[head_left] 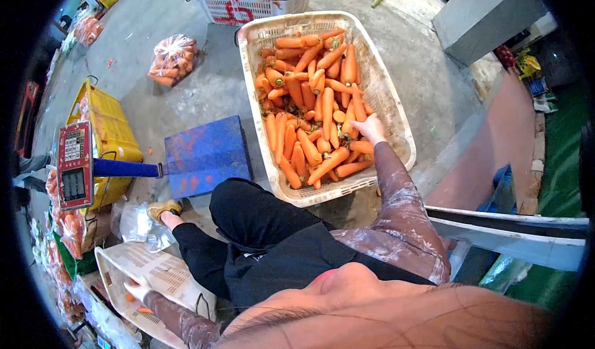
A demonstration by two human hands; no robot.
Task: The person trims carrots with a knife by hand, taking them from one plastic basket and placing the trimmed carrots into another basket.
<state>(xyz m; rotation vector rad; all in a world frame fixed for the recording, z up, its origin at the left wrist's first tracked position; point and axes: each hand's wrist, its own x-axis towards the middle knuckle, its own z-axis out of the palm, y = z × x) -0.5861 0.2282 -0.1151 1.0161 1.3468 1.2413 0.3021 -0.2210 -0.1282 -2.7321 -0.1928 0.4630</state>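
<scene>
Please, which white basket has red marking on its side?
The top basket, beyond the middle basket; neither that nor the lower-left basket shows red marking.

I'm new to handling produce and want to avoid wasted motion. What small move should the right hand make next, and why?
Probably lift the carrot at the fingers of the right hand: that hand already reaches into the well-filled basket, while the white crate by the left hand shows few carrots.

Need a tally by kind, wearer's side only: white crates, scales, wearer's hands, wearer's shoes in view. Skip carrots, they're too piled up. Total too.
White crates: 3 (middle crate, top crate, lower-left crate)
Scale: 1
Hands: 2 (left hand, right hand)
Shoe: 1
Total: 7
</scene>
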